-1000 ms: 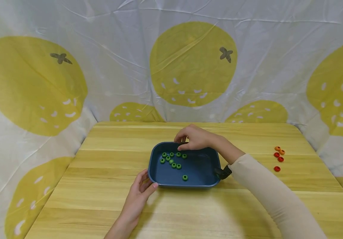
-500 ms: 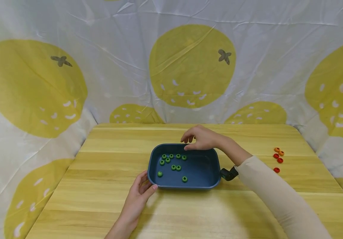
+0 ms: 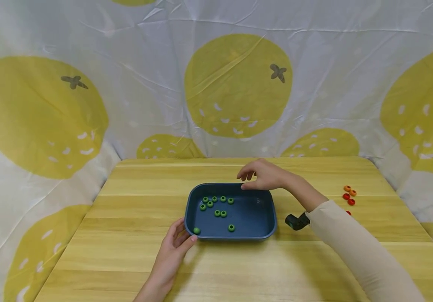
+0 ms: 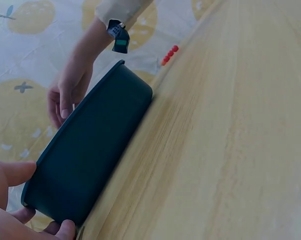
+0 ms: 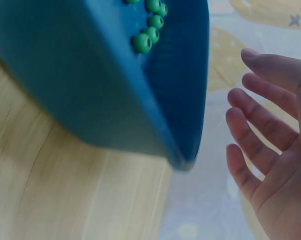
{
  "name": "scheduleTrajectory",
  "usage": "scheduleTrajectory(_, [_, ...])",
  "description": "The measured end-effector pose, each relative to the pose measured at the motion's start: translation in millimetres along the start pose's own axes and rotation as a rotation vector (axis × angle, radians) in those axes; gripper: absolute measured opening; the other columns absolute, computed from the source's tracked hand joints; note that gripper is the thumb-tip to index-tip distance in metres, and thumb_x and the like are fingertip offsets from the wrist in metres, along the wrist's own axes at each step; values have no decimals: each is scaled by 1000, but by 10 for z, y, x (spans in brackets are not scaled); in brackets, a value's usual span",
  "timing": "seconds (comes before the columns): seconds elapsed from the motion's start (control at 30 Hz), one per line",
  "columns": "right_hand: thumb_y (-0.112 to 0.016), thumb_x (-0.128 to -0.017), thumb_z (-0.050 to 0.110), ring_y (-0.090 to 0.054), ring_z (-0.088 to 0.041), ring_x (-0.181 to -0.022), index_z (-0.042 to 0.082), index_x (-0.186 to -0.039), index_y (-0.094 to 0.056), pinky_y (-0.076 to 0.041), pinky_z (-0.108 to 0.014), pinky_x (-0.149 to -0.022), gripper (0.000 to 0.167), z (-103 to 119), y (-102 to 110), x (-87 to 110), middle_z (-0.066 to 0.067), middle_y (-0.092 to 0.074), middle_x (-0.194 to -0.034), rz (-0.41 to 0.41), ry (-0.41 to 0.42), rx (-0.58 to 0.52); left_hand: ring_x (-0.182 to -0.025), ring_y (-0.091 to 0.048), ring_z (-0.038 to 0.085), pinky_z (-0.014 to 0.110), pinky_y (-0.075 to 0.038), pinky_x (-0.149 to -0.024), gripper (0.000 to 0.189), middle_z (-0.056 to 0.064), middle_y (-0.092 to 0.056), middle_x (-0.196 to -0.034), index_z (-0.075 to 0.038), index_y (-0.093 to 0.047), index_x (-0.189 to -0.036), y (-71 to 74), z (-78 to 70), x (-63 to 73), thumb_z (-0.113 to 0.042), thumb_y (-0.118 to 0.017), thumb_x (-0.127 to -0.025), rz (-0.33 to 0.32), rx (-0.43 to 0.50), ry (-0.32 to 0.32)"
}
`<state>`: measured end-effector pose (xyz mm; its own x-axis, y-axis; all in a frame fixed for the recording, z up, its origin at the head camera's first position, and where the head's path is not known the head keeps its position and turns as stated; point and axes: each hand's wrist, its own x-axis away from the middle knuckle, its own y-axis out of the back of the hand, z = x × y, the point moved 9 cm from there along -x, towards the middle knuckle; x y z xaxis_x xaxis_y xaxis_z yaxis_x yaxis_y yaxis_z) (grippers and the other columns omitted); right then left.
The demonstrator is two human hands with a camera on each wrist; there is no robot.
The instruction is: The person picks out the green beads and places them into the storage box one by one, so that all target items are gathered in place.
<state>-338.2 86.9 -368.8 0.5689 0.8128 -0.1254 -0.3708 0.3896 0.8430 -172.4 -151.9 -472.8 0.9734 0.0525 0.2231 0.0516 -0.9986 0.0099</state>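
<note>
A blue rectangular tray (image 3: 254, 214) stands on the table with several green beads (image 3: 210, 204) inside, mostly in its left half. One green bead (image 3: 196, 231) lies in the front left corner. My left hand (image 3: 169, 256) grips that corner from outside; the left wrist view shows its thumb (image 4: 20, 172) by the rim and fingertips (image 4: 66, 229) low on the wall. Over the far rim hovers my right hand (image 3: 267, 175), fingers loosely bent and nothing in them. In the right wrist view the right hand (image 5: 275, 125) is apart from the tray.
Red beads (image 3: 351, 202) and orange beads (image 3: 353, 193) lie on the wooden table (image 3: 125, 243) to the right, one red bead partly behind the sleeve (image 3: 352, 243). A black strap device (image 3: 295, 222) sits at the right wrist. A lemon-print cloth (image 3: 156, 84) hangs behind the table.
My right hand has moved right along the far rim. One green bead has rolled from the group into the front left corner. The left hand keeps its grip on the tray.
</note>
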Motion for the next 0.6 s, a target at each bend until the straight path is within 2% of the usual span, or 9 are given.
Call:
scheduleTrajectory(0.23, [-77,-95,20,-68,-20,-96,7,-120,-75,-55,-52,-89,28,-109,104,171,-6,-73,-111,-28,-57,-12,-139,-46,37,45,-42,-108,62,19,-45,-152,-8,-41,-153,51,8,-2,-10,-72,-99,-16,-17,5])
scheduleTrajectory(0.37, [-77,-96,22,-67,-20,-97,7,-121,-75,-54,-54,-89,29,-202,174,299,-3,-72,-111,-44,-100,-14,-140,-45,37,48,-41,-109,67,18,-42,-154,-10,-37,-156,99,-57,17,-11,-72,-99,-19,-58,-11])
scheduleTrajectory(0.5, [-78,-95,22,-67,-20,-97,8,-122,-74,-54,-53,-89,30,-329,272,486,0,-71,-110,-75,-159,8,-144,-38,39,56,-36,-113,73,17,-32,-159,-13,-29,-160,238,-301,-29,-15,-71,-100,-8,-154,-74])
scheduleTrajectory(0.6, [-78,-95,21,-67,-19,-96,8,-122,-74,-54,-52,-89,31,-443,368,650,0,-71,-109,-108,-204,22,-146,-31,42,60,-33,-113,75,18,-25,-162,-14,-24,-162,404,-606,-135,-18,-69,-102,-9,-274,-182])
